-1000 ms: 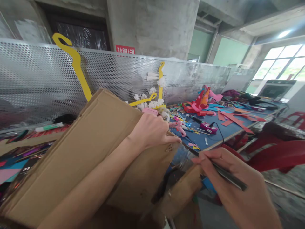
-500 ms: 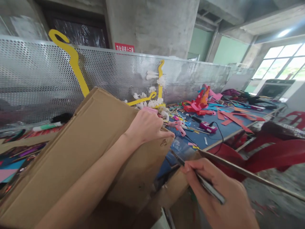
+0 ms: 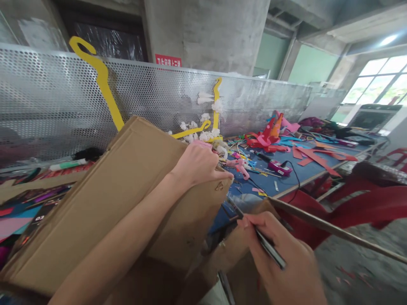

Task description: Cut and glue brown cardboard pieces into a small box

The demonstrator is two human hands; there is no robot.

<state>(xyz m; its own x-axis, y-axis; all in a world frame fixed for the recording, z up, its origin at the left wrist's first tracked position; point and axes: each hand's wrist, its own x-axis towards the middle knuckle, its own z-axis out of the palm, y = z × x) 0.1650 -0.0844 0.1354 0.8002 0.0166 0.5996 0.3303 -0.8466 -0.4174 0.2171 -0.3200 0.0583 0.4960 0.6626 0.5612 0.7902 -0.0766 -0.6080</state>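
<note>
My left hand (image 3: 202, 163) is closed over the edge of a brown cardboard box (image 3: 143, 148), its thumb lying along the rim near the corner. The box is tilted, and my left forearm reaches across it. Between the thumb and fingers of my right hand (image 3: 280, 250) is a slim craft knife (image 3: 270, 245) with a dark and silver handle. Its narrow tip points up and left, close to the box's right edge; whether it touches the cardboard I cannot tell. A lower cardboard flap (image 3: 233, 243) shows behind the right hand.
A blue table (image 3: 273, 184) carries a pink glue gun (image 3: 240, 166), a purple device (image 3: 280, 168) with a cord, and red paper strips (image 3: 314, 159). Yellow hook-shaped pieces (image 3: 106, 91) stand against a perforated metal panel (image 3: 152, 97). Red chairs (image 3: 349, 207) stand at right.
My right hand with the craft knife has moved slightly left, bringing the tip nearer the box edge. My left hand keeps its hold; the view has shifted slightly.
</note>
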